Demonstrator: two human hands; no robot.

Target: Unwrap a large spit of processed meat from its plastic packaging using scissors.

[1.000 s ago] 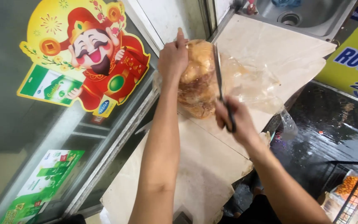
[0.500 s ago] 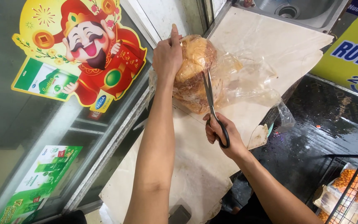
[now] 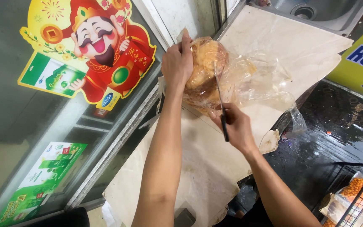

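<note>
A clear plastic bag of golden-brown bread loaves point(image 3: 206, 67) lies on a pale paper-covered counter point(image 3: 206, 168). My left hand point(image 3: 177, 63) presses down on the top left of the loaves. My right hand point(image 3: 234, 126) grips the dark handle of a knife point(image 3: 220, 98), whose thin blade points up and rests against the bread. The loose end of the plastic bag point(image 3: 265, 84) spreads out to the right of the loaves.
A steel sink point(image 3: 328, 12) sits at the far end of the counter. A glass pane with a colourful cartoon figure sticker point(image 3: 93, 46) runs along the left. Lower right stand a wet dark floor and a wire rack with bagged orange snacks point(image 3: 358, 193). A yellow sign point(image 3: 362, 59) leans at the right.
My right hand has drawn the knife down and toward me along the bread. My left hand has stayed on the loaves.
</note>
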